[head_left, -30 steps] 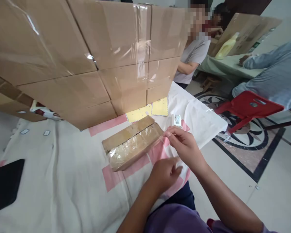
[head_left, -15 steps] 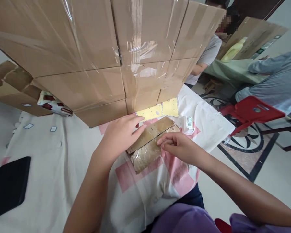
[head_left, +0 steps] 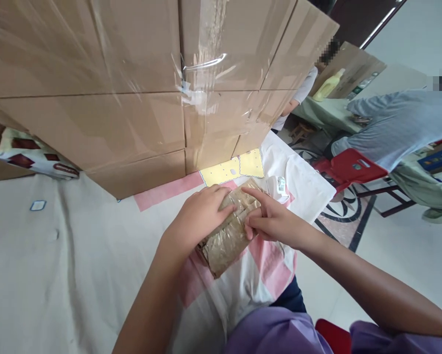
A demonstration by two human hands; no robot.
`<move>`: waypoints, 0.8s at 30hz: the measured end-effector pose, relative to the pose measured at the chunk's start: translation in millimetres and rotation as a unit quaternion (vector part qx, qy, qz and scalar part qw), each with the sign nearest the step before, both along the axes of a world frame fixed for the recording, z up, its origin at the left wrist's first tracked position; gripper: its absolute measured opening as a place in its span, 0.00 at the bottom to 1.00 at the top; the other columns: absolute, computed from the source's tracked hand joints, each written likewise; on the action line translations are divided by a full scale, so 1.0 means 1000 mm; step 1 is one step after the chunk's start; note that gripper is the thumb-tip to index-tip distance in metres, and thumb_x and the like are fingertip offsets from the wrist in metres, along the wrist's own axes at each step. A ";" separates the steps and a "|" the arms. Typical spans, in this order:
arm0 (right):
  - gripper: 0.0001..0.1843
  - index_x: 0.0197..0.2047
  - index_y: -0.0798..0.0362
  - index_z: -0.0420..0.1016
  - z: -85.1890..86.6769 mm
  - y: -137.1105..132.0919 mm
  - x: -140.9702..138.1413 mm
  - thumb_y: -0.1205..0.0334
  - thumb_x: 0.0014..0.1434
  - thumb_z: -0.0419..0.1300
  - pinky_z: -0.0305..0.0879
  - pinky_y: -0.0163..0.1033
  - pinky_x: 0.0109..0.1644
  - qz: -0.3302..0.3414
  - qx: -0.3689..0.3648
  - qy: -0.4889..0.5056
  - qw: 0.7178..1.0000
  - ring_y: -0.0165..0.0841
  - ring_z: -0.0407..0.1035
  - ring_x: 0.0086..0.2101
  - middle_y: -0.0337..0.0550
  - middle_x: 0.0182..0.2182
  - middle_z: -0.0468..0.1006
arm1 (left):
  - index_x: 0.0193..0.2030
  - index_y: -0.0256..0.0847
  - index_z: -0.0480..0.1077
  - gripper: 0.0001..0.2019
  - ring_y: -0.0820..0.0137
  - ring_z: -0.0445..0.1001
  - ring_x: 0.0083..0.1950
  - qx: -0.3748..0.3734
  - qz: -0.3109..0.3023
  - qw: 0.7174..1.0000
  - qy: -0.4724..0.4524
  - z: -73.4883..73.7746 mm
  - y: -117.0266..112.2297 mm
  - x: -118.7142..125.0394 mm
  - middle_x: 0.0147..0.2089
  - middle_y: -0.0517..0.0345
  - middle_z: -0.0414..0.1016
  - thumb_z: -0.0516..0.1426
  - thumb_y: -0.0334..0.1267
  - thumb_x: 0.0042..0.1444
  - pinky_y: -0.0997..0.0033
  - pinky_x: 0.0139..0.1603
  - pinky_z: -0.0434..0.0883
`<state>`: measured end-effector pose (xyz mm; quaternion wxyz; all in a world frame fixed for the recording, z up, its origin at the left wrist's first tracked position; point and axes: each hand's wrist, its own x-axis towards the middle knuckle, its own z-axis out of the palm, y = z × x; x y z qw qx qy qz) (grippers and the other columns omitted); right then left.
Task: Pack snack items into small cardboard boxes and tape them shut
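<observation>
A small brown cardboard box [head_left: 226, 241] wrapped in clear tape lies on the white and pink cloth [head_left: 77, 255] in front of me. My left hand [head_left: 199, 216] rests on its top left side with the fingers curled over it. My right hand [head_left: 268, 219] presses on the box's far right end, the index finger stretched across the top and the thumb against the side. Both hands hold the box between them.
A tall stack of taped cardboard cartons [head_left: 150, 83] rises just behind the box. Yellow cards [head_left: 232, 169] and a small white packet [head_left: 280, 184] lie by its base. A patterned package [head_left: 32, 157] sits at left. Red chairs [head_left: 354, 169] and seated people [head_left: 391, 123] are at right.
The left hand came up from near my lap onto the box, then closed over it. The right hand moved from the box's edge onto its top. The view shifted closer.
</observation>
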<state>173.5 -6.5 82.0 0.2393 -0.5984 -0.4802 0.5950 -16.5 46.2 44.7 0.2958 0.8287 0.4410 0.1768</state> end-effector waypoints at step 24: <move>0.39 0.70 0.53 0.64 -0.002 0.008 0.008 0.72 0.54 0.58 0.65 0.39 0.30 0.102 0.199 -0.266 0.938 0.32 0.67 0.20 0.35 0.20 0.77 | 0.53 0.50 0.70 0.16 0.57 0.77 0.47 -0.007 0.016 0.993 0.119 0.008 -0.009 0.006 0.51 0.57 0.79 0.52 0.52 0.64 0.66 0.36 0.65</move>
